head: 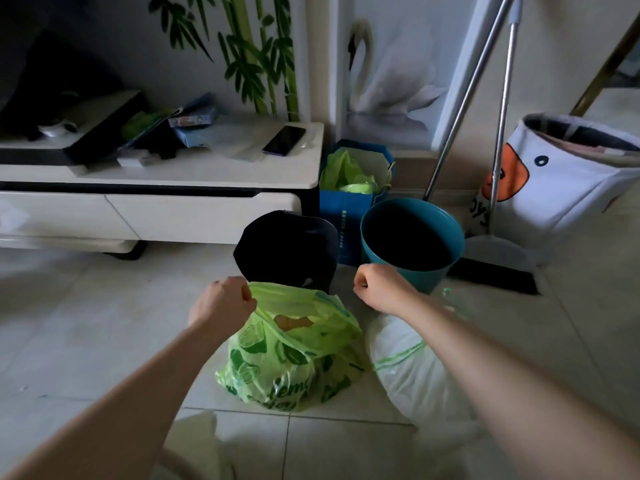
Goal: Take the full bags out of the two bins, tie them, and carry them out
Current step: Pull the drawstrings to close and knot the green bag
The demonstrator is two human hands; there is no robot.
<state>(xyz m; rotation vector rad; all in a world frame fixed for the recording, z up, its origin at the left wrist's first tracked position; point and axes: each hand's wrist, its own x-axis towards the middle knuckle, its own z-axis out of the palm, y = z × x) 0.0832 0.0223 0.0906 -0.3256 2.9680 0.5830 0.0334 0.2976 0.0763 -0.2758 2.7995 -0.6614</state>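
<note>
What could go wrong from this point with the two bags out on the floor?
1. The green bag is still open at the top, with contents showing; the left hand pinches only one edge, so lifting now might tip or spill it.
2. The right hand is curled, but whether it holds anything is unclear; a one-sided pull could tear the thin film.
3. The white bag lies on its side by the teal bin; its drawstring looks loose.

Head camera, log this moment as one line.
left hand: pinches green bag rim | right hand: fisted, contents unclear | white bag: on floor | bins: both out
</note>
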